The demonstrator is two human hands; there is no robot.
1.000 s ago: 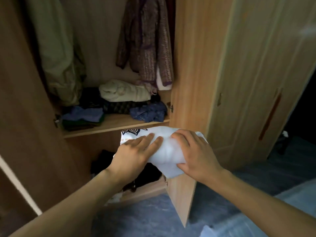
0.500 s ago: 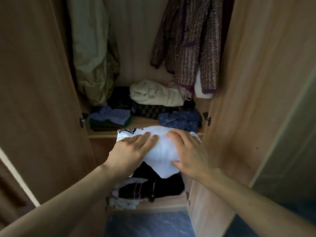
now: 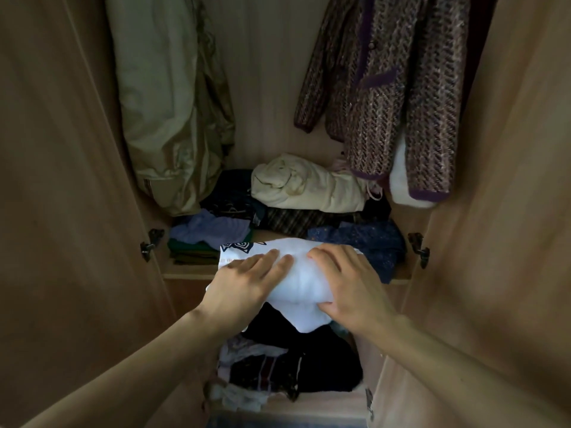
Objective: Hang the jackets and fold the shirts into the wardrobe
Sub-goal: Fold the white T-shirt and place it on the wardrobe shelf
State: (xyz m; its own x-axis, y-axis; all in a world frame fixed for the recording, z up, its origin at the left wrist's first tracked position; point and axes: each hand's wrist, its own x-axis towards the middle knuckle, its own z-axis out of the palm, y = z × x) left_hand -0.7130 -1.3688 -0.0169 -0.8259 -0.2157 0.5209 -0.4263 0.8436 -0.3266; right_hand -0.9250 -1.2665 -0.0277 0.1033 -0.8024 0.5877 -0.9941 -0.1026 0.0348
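Head view — left hand (image 3: 244, 287), right hand (image 3: 352, 284) cover white shirt (image 3: 298, 281) — underside hidden.

The shirt (image 3: 296, 273) was white with a dark geometric print at its left corner. One jacket (image 3: 398, 88) was a brown-and-purple herringbone weave with solid purple trim; the other jacket (image 3: 167, 103) was pale olive. On the shelf (image 3: 185, 274) lay a cream bundle (image 3: 306, 188), a periwinkle garment (image 3: 213, 230), green folds (image 3: 191, 251) and speckled navy cloth (image 3: 364, 239). The wardrobe (image 3: 61, 180) was light wood.
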